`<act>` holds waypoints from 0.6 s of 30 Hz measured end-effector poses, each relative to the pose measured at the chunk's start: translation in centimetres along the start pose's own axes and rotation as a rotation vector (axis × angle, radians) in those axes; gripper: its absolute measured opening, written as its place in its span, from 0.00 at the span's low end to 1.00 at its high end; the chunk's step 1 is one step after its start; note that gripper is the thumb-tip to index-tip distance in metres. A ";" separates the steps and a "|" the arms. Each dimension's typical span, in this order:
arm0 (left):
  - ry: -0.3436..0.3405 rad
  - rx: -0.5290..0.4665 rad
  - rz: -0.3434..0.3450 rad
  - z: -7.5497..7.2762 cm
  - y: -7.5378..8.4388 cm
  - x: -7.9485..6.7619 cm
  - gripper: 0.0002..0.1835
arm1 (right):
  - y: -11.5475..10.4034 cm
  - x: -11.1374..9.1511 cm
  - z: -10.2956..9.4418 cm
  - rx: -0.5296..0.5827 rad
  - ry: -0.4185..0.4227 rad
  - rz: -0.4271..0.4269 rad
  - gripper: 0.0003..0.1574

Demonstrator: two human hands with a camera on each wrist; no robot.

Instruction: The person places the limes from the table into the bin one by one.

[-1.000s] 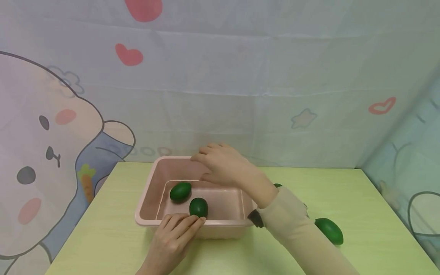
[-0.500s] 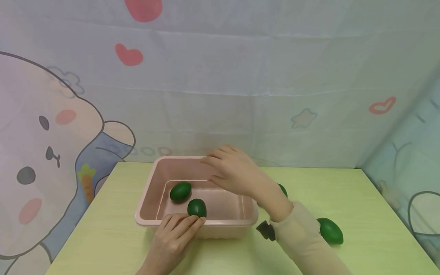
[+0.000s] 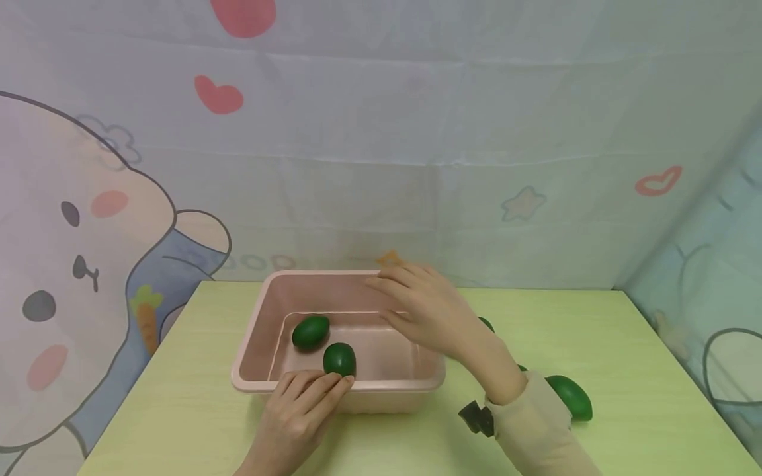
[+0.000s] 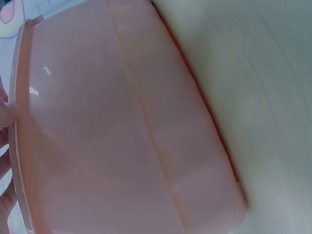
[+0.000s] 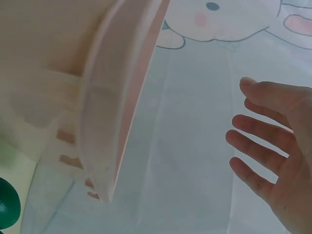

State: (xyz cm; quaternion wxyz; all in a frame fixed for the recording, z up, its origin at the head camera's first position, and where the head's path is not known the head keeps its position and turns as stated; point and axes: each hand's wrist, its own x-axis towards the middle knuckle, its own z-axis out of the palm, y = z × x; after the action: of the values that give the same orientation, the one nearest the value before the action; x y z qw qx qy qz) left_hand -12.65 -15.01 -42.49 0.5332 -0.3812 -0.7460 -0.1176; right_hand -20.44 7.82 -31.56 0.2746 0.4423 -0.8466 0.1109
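My left hand (image 3: 297, 415) grips the front rim of a pink plastic basin (image 3: 393, 385), its fingers over the edge. In the left wrist view, the basin's outer wall (image 4: 87, 126) fills most of the frame, with fingertips at its rim. Inside the basin lie two glossy green oval fruits, mango-like: one fruit (image 3: 311, 332) to the left and another fruit (image 3: 340, 359) near my left fingertips. Above the basin's right side hovers my right hand (image 3: 425, 307), fingers extended and spread, holding nothing. The right wrist view shows that hand (image 5: 273, 141) apart from the basin rim (image 5: 105, 107).
Right of the basin, a larger green fruit (image 3: 569, 398) lies on the pale yellow-green table (image 3: 643, 370). Another green fruit (image 3: 486, 323) is mostly hidden behind my right forearm. A cartoon-printed cloth (image 3: 357, 132) hangs behind the table. A dark wrist mount (image 3: 476, 418) is on my right arm.
My right hand has drifted to the right and slightly down over the basin. The front fruit in the basin has rolled slightly left. My left hand stays on the rim.
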 end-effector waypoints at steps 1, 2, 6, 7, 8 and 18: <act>-0.001 0.000 -0.002 0.0 0.0 0.0 0.16 | 0.0 -0.2 0.0 0.002 0.011 -0.001 0.29; -0.002 0.000 -0.003 0.0 0.0 0.0 0.16 | 0.1 -0.3 0.1 0.001 0.019 0.000 0.29; 0.002 0.002 0.002 0.0 0.0 0.0 0.16 | 0.1 -0.9 0.2 -0.003 0.031 0.018 0.29; 0.004 0.003 0.005 0.0 0.0 0.0 0.16 | 0.1 -1.1 0.2 -0.005 0.029 0.024 0.29; 0.005 0.003 0.007 0.0 0.0 0.0 0.15 | 0.1 -1.2 0.3 -0.007 0.026 0.030 0.28; 0.008 0.005 0.019 0.0 0.0 -0.1 0.15 | 0.5 -2.8 1.2 0.000 0.081 0.044 0.26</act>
State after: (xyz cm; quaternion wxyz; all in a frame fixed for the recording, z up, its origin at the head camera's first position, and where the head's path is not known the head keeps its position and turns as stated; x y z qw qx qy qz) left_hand -12.67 -15.00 -42.55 0.5382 -0.3864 -0.7405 -0.1124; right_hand -20.01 9.55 -34.05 0.3061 0.4186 -0.8444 0.1345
